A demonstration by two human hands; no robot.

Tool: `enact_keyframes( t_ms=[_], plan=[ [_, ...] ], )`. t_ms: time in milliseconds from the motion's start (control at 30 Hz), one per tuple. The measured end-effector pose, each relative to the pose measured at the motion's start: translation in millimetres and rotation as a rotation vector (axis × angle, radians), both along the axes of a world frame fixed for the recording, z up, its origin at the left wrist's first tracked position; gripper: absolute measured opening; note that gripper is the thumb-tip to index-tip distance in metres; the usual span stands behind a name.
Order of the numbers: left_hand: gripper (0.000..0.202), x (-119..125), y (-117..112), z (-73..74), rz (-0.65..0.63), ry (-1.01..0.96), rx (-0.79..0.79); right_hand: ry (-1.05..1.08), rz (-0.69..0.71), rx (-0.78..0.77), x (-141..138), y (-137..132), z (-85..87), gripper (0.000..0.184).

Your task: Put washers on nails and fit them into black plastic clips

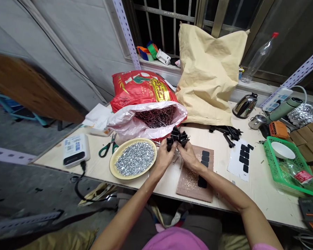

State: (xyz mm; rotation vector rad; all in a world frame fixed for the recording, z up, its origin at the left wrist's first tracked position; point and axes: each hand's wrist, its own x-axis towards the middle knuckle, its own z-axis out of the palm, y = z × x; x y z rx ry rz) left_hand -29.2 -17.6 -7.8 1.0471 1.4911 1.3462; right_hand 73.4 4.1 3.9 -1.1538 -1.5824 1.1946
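My left hand (163,157) and my right hand (190,157) are close together over the table, fingers closed around black plastic parts (176,134) that look like brackets or clamps. Their exact kind is hard to make out, and my fingers partly cover them. Just left of my left hand is a cream bowl (112,167) full of small silvery metal pieces (135,159). Behind my hands lies a red sack (141,88), its mouth open on many dark screws (156,117). Below my right hand is a brown board (187,180) with black rounded pads (202,181) and crumbs.
Scissors (106,146) and a white device (76,150) lie to the left. Rightward are black plastic pieces (227,133), a white sheet with black pads (238,166) and a green basket (272,163). A paper sack (208,76) and kettle (245,105) stand behind.
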Motion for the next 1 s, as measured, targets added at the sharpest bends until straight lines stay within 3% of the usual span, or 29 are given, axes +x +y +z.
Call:
enact_keyframes(
  t_ms=[133,267,400,500,567,700,800,900,1000],
  plan=[
    [0.050,-2.0,0.5,4.1,-0.143,-0.288,-0.142,-0.140,0.051,0.084,-0.2,4.5,-3.2,0.041],
    [0.056,-1.8,3.8,14.0,-0.224,-0.594,-0.312,-0.196,0.140,-0.042,-3.3,12.1,2.7,0.032],
    [0.062,-7.0,5.5,19.5,-0.294,-0.631,-0.365,-0.329,0.196,-0.063,-2.5,14.5,11.4,0.044],
    [0.065,-11.1,4.4,19.5,-0.236,-0.555,-0.262,-0.287,0.379,-0.063,2.5,12.9,13.5,0.063],
    [0.058,-12.4,3.7,19.0,-0.180,-0.534,-0.195,-0.201,0.489,-0.159,7.1,12.4,13.5,0.072],
    [0.037,-13.5,6.4,19.2,-0.087,-0.618,-0.222,-0.088,0.493,-0.300,14.5,14.3,14.7,0.079],
    [0.027,-15.0,11.4,20.1,0.011,-0.715,-0.323,-0.027,0.496,-0.331,17.0,14.2,18.9,0.067],
    [0.022,-14.8,14.4,22.2,0.110,-0.814,-0.322,-0.135,0.524,-0.200,16.6,9.7,21.9,0.053],
    [0.021,-10.7,12.2,24.3,0.146,-0.862,-0.274,-0.342,0.375,0.004,12.9,2.8,18.0,0.042]
  ],
)
